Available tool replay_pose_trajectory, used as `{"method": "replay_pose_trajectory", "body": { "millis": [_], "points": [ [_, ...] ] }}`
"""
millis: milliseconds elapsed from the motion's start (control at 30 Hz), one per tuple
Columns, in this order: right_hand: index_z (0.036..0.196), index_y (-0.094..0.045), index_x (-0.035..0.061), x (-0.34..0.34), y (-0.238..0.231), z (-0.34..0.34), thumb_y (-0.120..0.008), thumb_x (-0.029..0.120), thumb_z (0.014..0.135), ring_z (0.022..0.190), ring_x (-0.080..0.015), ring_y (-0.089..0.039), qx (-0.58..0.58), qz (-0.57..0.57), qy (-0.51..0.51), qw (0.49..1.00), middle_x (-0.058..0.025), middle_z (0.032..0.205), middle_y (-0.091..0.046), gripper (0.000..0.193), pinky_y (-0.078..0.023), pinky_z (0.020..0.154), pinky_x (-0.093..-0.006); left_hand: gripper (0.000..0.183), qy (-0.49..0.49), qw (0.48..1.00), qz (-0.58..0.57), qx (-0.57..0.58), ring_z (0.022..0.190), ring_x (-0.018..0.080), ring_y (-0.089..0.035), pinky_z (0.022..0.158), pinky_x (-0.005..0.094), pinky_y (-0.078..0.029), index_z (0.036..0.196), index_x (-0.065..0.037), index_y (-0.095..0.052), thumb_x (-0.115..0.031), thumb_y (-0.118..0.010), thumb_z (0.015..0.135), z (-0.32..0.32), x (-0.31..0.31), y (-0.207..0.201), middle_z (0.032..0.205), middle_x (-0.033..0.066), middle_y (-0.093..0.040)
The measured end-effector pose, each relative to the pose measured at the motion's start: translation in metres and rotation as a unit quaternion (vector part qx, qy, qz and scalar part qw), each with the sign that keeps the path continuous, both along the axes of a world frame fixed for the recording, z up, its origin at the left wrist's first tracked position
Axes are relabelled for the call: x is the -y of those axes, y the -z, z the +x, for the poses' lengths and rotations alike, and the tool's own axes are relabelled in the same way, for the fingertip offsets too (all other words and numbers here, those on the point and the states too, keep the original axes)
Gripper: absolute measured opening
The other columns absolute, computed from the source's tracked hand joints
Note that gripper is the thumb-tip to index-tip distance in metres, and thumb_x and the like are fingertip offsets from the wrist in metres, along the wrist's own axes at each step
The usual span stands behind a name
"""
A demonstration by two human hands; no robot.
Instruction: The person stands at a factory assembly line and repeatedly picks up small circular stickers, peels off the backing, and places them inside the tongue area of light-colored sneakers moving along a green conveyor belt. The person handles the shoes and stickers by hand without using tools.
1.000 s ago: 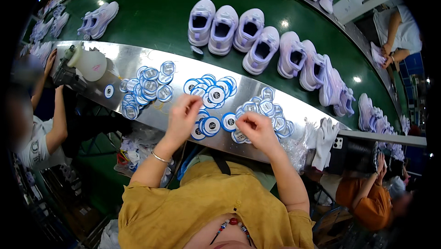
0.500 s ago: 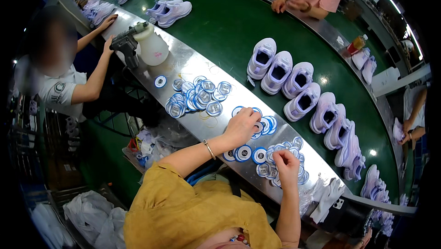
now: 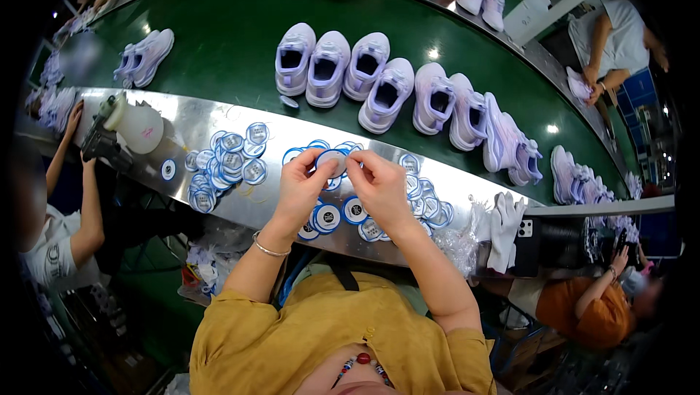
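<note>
My left hand (image 3: 297, 185) pinches a round, pale disc tag (image 3: 332, 162) with a blue rim, held just above the metal bench. The fingertips of my right hand (image 3: 380, 187) are pinched together at the disc's right edge; whether they hold a second small piece is hidden. Beneath and around both hands lie several loose white discs (image 3: 326, 216) with blue rims and dark centre prints. A heap of discs (image 3: 432, 209) partly shows beyond my right wrist. Another heap (image 3: 230, 161) of similar discs lies to the left of my left hand.
A row of pale lilac sneakers (image 3: 327, 70) stands on the green belt (image 3: 226, 41) beyond the metal bench (image 3: 273, 129). To the left, a co-worker's hand holds a spray gun with a white pot (image 3: 142, 129). White gloves (image 3: 503, 231) and a phone (image 3: 525, 245) lie at the right.
My hands have come together in front of me, the right from the right-hand heap, the left from the loose discs. A disc is now raised between them. The view has turned rightward.
</note>
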State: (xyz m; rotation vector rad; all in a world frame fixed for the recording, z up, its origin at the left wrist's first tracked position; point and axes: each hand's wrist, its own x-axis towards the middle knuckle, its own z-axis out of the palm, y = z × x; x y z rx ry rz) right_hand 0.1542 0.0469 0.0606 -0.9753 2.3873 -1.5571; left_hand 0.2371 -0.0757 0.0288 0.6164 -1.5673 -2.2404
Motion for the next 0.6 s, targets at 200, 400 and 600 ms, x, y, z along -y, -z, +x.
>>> {"method": "replay_pose_trajectory", "body": {
  "millis": [200,400,600],
  "points": [
    [0.073,-0.060,0.0059,0.000,0.000,-0.002,-0.059,0.014,0.080,0.057,-0.0289,-0.059,-0.075,0.043,0.011,0.996,-0.0106,0.062,-0.059,0.010,-0.044,0.050,-0.0376,0.010,-0.003,0.998,-0.059,0.011,0.067,0.0038,-0.052,0.060,0.0174,-0.043,0.093,0.000,-0.061,-0.007,-0.062,0.085,-0.004,-0.002,0.006,0.080,-0.0002,-0.061],
    [0.070,-0.057,0.0070,0.002,0.008,-0.004,-0.058,0.015,0.079,0.058,-0.0286,-0.059,-0.138,0.066,-0.001,0.988,-0.0092,0.063,-0.059,0.012,-0.046,0.052,-0.0384,0.005,-0.009,0.993,-0.118,-0.004,0.063,0.0024,-0.047,0.054,0.0163,-0.037,0.084,-0.002,-0.062,-0.007,-0.062,0.085,-0.007,-0.004,0.016,0.076,-0.0021,-0.057],
    [0.071,-0.057,0.0065,-0.001,0.012,-0.015,-0.057,0.017,0.081,0.061,-0.0300,-0.060,-0.082,0.042,-0.013,0.996,-0.0098,0.066,-0.060,0.014,-0.046,0.054,-0.0394,0.007,0.022,0.999,-0.008,-0.041,0.065,0.0038,-0.046,0.056,0.0165,-0.036,0.087,-0.002,-0.065,-0.008,-0.062,0.086,-0.011,-0.001,0.005,0.077,-0.0022,-0.057]
  ]
}}
